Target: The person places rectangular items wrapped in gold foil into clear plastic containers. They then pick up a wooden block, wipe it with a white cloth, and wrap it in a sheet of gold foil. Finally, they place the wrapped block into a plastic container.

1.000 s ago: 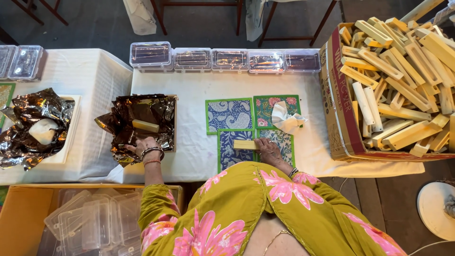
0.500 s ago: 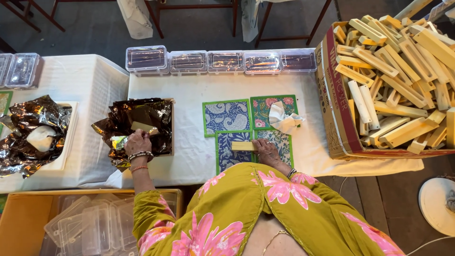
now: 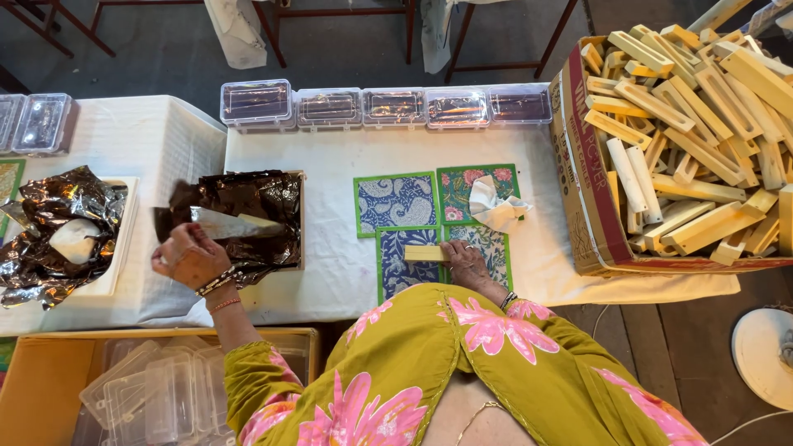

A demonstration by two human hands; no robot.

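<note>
My left hand (image 3: 192, 258) grips a thin shiny sheet of foil (image 3: 223, 223) and holds it lifted over a shallow tray lined with dark crinkled foil (image 3: 248, 198). My right hand (image 3: 467, 263) rests on a small pale wooden block (image 3: 424, 253), pressing it onto a blue patterned paper square (image 3: 396, 264). Beside it lie more patterned squares, a blue one (image 3: 395, 202) and a green floral one (image 3: 462, 180), with a crumpled white cloth (image 3: 494, 208) on top.
A cardboard box (image 3: 588, 206) heaped with pale wooden blocks stands at the right. Several clear lidded plastic boxes (image 3: 330, 107) line the far edge. A second foil-lined tray (image 3: 49, 239) sits at the left. Empty clear containers (image 3: 140, 396) fill a yellow bin below.
My left hand has pulled back from the dark foil tray toward me and to the left, lifting a thin foil sheet out. My right hand has stayed on the wooden block.
</note>
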